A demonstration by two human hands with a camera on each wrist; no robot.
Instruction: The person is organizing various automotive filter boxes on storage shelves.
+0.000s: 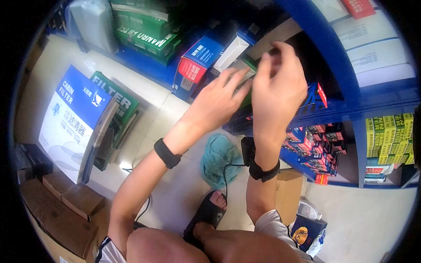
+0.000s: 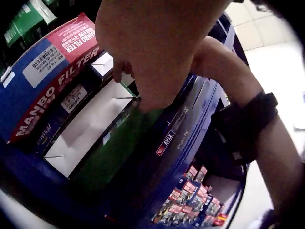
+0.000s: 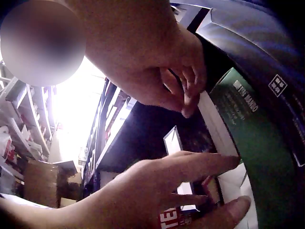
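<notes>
A long green carton [image 3: 262, 143] with a white inner side [image 2: 90, 126] stands open among other boxes on the blue shelf. My left hand [image 1: 219, 98] reaches over it from the left. In the right wrist view, that hand's fingers are extended and spread, and the fingertips are right at the carton's white edge. My right hand [image 1: 283, 87] hovers over the carton's other end, its fingers loosely bent. Nothing shows between those fingers, whose tips come close to the white edge in the right wrist view.
A blue-and-red filter box [image 1: 197, 63] stands beside the carton. Green filter boxes [image 1: 147, 37] lie farther left on the shelf. A white-and-blue cabin filter box [image 1: 72, 120] leans on the floor side. Small red-and-blue boxes [image 1: 313, 147] fill a lower shelf. A teal cloth [image 1: 219, 160] lies on the floor.
</notes>
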